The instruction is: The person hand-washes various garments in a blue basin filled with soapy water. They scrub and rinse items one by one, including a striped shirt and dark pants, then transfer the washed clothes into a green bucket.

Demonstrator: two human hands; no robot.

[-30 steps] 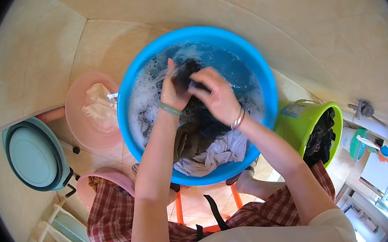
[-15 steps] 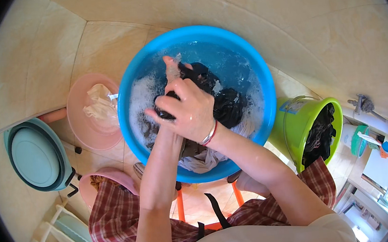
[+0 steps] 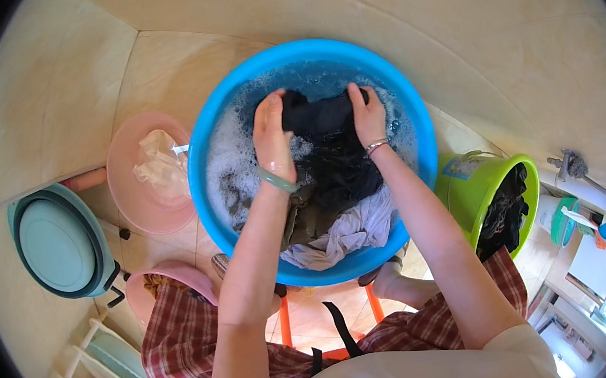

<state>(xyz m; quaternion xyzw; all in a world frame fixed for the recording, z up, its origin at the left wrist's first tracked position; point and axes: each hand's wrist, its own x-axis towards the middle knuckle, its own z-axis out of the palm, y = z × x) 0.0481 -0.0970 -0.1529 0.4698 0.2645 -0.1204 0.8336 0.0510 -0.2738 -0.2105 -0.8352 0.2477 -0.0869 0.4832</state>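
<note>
A wet black garment (image 3: 319, 117) is spread between my two hands over a round blue basin (image 3: 201, 170). My left hand (image 3: 273, 140) grips its left end, and my right hand (image 3: 368, 117) pinches the right end. More dark cloth (image 3: 342, 172) hangs or lies below, and I cannot tell whether it belongs to the same garment. Nearer to me in the basin are an olive-brown cloth (image 3: 307, 218) and a pale lavender-white cloth (image 3: 345, 238). Foamy water (image 3: 229, 152) surrounds them.
Left of the basin stands a pink basin (image 3: 127, 200) with cream cloth (image 3: 160, 163) inside. A folded teal basin (image 3: 58, 244) leans farther left. At right is a lime-green bucket (image 3: 459, 202) of dark clothes, before a wall tap (image 3: 570, 163). Tiled walls (image 3: 449, 33) enclose the far side.
My hands were clasped together around bunched black cloth. Now they have moved apart, the right one to the right, with the garment stretched between them.
</note>
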